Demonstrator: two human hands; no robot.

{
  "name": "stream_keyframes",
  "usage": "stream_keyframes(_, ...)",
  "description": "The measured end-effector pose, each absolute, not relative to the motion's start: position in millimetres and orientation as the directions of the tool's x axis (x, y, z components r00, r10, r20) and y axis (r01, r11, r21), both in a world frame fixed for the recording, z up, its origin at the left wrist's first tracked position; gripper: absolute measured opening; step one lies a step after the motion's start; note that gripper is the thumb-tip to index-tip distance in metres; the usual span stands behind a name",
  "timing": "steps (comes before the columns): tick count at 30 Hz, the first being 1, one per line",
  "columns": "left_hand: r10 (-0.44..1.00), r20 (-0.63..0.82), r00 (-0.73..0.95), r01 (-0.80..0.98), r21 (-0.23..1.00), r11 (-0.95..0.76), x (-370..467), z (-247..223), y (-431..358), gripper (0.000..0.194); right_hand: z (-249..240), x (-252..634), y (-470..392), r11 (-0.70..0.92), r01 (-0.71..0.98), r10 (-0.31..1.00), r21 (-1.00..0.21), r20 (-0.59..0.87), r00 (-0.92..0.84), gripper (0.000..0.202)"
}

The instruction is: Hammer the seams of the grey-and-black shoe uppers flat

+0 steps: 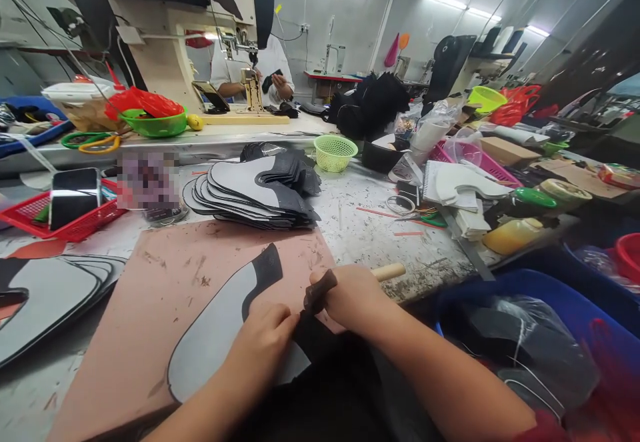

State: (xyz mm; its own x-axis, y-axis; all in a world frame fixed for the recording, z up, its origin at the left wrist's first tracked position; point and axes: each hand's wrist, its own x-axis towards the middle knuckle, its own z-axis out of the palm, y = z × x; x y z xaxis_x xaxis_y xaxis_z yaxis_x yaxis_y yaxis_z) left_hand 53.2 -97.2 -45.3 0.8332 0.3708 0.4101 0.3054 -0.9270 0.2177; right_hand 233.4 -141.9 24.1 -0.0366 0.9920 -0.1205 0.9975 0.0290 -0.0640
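Observation:
A grey U-shaped shoe upper piece (210, 335) with black ends lies on a pink board (150, 275) in front of me. My left hand (270, 329) rests on its inner curve, with thumb and fingers closed at the edge of the black end (317, 332) on the right. My right hand (353, 295) grips a hammer (320, 292) just above that end. The hammer's dark head points toward my left fingertips, and its pale wooden handle sticks out behind the fist. Part of the piece is hidden under my left hand.
Similar pieces lie in a stack (245, 192) behind the board and in another pile (55, 295) at left. Beyond are a green basket (335, 154), a red basket (75, 229) and a sewing machine (220, 2). A blue tub (520, 289) stands at right. Another person's hand (283, 85) shows behind the machine.

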Motion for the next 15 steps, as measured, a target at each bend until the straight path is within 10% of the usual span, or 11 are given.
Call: stream_keyframes(15,0.456,0.084,0.886,0.41,0.318,-0.855,48.8,-31.5,-88.4,0.031,26.5,230.1,-134.0,0.041,0.998,0.987,-0.055,-0.155,-0.049,0.015)
